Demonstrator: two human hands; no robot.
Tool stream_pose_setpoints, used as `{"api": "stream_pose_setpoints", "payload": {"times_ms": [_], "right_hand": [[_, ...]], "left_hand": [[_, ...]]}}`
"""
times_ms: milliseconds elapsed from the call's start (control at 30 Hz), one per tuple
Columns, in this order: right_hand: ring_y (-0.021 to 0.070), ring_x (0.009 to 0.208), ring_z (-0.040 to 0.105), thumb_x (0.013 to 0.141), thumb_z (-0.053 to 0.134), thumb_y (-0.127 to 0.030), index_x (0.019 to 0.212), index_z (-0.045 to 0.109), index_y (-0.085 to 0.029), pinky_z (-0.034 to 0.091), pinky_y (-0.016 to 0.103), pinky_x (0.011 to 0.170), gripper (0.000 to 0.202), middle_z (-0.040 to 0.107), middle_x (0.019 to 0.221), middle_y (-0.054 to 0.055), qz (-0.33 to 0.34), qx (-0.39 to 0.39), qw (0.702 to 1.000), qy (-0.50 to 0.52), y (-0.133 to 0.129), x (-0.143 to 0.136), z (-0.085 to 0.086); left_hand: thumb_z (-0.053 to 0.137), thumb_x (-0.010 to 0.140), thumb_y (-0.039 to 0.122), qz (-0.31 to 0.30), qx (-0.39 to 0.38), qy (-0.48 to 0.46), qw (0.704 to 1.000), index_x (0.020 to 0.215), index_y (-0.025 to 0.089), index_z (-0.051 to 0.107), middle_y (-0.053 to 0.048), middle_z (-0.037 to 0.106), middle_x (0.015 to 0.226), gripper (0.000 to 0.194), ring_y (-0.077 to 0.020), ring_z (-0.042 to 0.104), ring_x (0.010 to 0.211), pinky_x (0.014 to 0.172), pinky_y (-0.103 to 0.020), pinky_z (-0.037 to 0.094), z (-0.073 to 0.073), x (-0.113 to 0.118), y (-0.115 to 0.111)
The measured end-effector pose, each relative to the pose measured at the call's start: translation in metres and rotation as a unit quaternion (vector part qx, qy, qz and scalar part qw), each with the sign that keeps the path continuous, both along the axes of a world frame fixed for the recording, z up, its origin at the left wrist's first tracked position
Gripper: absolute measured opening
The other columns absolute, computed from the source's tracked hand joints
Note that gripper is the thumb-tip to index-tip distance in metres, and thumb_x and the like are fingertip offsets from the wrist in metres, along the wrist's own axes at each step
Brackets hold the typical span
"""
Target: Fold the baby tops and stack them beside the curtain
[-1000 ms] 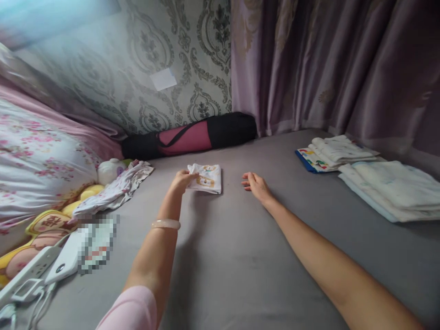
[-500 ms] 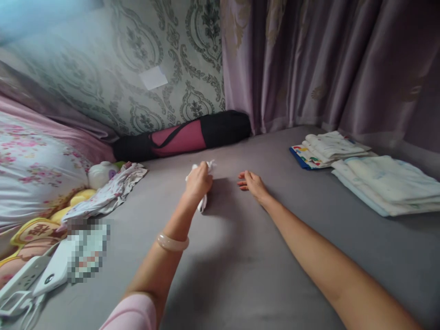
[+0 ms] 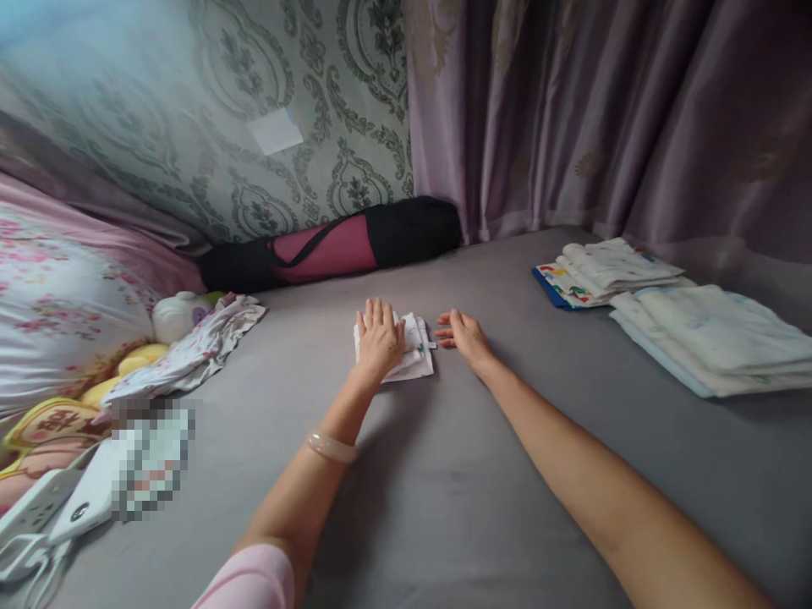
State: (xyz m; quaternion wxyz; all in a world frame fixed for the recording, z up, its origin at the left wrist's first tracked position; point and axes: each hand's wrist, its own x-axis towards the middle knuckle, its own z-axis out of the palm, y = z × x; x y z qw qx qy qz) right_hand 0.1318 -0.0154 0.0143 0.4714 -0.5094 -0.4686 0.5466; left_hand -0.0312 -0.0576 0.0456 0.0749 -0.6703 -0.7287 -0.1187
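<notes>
A small white folded cloth (image 3: 415, 362) with a faint print lies on the grey bedsheet (image 3: 406, 474). My left hand (image 3: 381, 338) rests flat on top of it, fingers stretched out, covering its left part. A small tag sticks out at the cloth's right edge. Just right of that tag is my right hand (image 3: 468, 337), held sideways with its fingers apart and nothing in them. Whether its fingertips touch the tag I cannot tell.
Folded white cloths (image 3: 716, 338) and a smaller stack (image 3: 615, 269) lie at the right. A black and pink long bag (image 3: 330, 249) lies along the wall. At left are a crumpled printed cloth (image 3: 190, 359), plush toys (image 3: 181, 317), a power strip (image 3: 41, 507) and a white power bank (image 3: 95, 491).
The cloth, gripped upright in my left hand before, now lies flat on the sheet. My left hand has opened and spread over it. The right hand has barely moved.
</notes>
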Motion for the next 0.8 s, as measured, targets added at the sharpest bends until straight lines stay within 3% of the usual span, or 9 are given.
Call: {"api": "stream_pose_setpoints", "payload": {"times_ms": [133,267,400,567,700,800], "right_hand": [[0.0103,0.067,0.067,0.101,0.035,-0.033,0.094,0.06,-0.015,0.052,0.019,0.052,0.032,0.067,0.108,0.012,0.003,0.0,1.0,0.007,-0.001,0.0,0.0],[0.0104,0.067,0.066,0.101,0.033,-0.031,0.095,0.06,-0.014,0.053,0.019,0.051,0.032,0.067,0.109,0.013,0.008,0.001,1.0,0.002,0.001,-0.001,0.0],[0.0104,0.067,0.066,0.101,0.034,-0.032,0.095,0.061,-0.014,0.053,0.019,0.052,0.033,0.067,0.109,0.013,0.011,0.002,1.0,0.0,0.002,0.0,-0.002],[0.0108,0.067,0.067,0.1,0.034,-0.033,0.095,0.06,-0.014,0.054,0.021,0.055,0.032,0.067,0.11,0.014,0.013,0.006,1.0,0.008,0.002,0.002,-0.005],[0.012,0.068,0.067,0.1,0.034,-0.034,0.096,0.059,-0.015,0.055,0.023,0.055,0.032,0.067,0.111,0.014,0.009,0.01,0.999,0.029,0.003,0.002,-0.007],[0.0133,0.072,0.068,0.099,0.033,-0.038,0.096,0.059,-0.016,0.055,0.023,0.056,0.033,0.067,0.108,0.013,-0.022,0.027,0.998,0.049,0.003,0.003,-0.007]], "left_hand": [[0.025,0.099,0.047,0.005,-0.058,0.013,0.998,0.145,0.0,0.034,-0.024,0.029,0.154,0.066,-0.0333,0.019,0.146,0.117,-0.051,0.019,-0.029,0.021,-0.001],[0.023,0.098,0.05,-0.021,-0.059,0.002,0.998,0.145,0.004,0.035,-0.023,0.029,0.154,0.067,-0.0325,0.019,0.146,0.117,-0.05,0.019,-0.043,0.023,0.0],[0.023,0.098,0.05,-0.027,-0.061,-0.011,0.998,0.145,0.005,0.035,-0.023,0.027,0.155,0.067,-0.0323,0.016,0.147,0.117,-0.051,0.017,-0.041,0.018,0.0],[0.024,0.099,0.049,-0.066,-0.113,-0.04,0.991,0.147,0.008,0.033,-0.021,0.025,0.156,0.064,-0.0316,0.015,0.147,0.117,-0.054,0.017,-0.023,0.022,-0.006],[0.02,0.1,0.047,-0.085,-0.039,-0.017,0.995,0.148,0.005,0.032,-0.019,0.026,0.157,0.065,-0.0296,0.013,0.148,0.119,-0.052,0.012,-0.015,0.035,-0.008],[0.02,0.099,0.046,-0.075,-0.013,-0.008,0.997,0.145,0.001,0.034,-0.022,0.029,0.154,0.066,-0.0308,0.018,0.147,0.118,-0.05,0.015,-0.024,0.046,-0.005]]}}
